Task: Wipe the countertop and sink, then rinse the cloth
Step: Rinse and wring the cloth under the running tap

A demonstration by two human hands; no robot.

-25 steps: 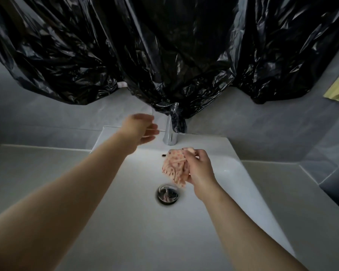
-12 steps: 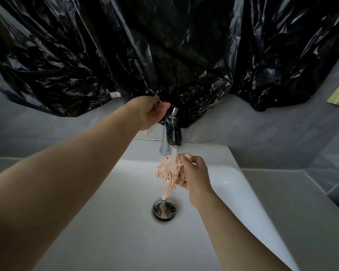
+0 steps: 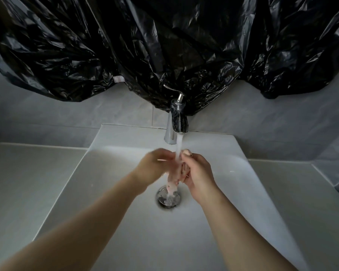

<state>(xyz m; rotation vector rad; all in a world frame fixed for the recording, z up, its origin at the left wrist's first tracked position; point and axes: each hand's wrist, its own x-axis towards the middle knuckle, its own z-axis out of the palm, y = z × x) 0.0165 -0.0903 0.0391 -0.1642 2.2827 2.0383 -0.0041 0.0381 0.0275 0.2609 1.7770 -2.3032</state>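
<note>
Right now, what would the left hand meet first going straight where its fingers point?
Probably the pink cloth under the water stream, gripped by the right hand; the left hand is blurred, so the gap is unclear.

Both bare forearms reach in from the lower corners and converge toward the middle, with the wrists roughly level and the hands close together, facing each other. The right hand (image 3: 199,173) is turned thumb-up with its back toward the right, fingers curled and thumb pressed down, gripping the bunched cloth (image 3: 172,183) that hangs below its fingers. The left hand (image 3: 155,167) is blurred, its back facing up and left and its fingertips at the cloth opposite the right hand; whether they close on it cannot be told.
</note>
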